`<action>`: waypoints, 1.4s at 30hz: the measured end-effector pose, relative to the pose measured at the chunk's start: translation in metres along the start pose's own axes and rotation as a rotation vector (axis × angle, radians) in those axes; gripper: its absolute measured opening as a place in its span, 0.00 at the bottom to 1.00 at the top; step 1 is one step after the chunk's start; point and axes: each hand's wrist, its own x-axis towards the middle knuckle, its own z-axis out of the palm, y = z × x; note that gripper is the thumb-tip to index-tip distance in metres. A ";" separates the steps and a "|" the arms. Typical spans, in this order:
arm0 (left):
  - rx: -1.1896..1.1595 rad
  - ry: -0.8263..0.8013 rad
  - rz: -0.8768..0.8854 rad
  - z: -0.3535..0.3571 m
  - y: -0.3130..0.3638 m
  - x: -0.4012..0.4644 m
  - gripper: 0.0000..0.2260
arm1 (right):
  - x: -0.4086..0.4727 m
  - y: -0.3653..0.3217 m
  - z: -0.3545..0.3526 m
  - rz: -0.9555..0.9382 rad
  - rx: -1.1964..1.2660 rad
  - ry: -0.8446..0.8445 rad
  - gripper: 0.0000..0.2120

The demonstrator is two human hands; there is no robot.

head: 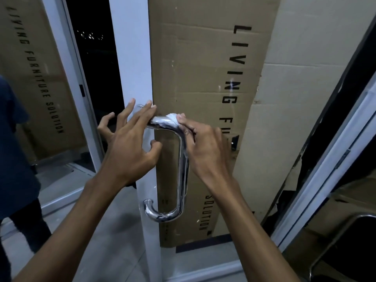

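Note:
A chrome D-shaped door handle (181,169) is fixed to the white stile of a glass door (132,64). My right hand (205,147) pinches a small white wad (172,118), a tissue or bit of film, against the handle's upper bend. My left hand (130,143) is spread over the handle's top arm, with straight fingertips touching the white frame and the thumb hovering below the bar. The wad is partly hidden by my right fingers.
Brown cardboard (203,68) printed "LIVING FURNITURE SOLUTION" covers the door glass. A second door leaf (40,78) at left stands ajar with dark outside between. A person in dark blue clothes (14,149) stands at the left edge. A dark metal frame (333,127) leans at right.

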 end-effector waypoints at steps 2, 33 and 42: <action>-0.006 -0.001 -0.008 0.000 0.001 -0.001 0.36 | 0.000 -0.004 0.002 -0.048 -0.043 0.001 0.16; -0.203 0.034 -0.120 -0.016 -0.020 0.015 0.26 | 0.001 -0.012 0.016 -0.412 -0.252 -0.050 0.23; -0.156 0.063 -0.112 -0.009 -0.013 0.014 0.28 | -0.003 -0.004 0.025 -0.457 -0.279 0.005 0.25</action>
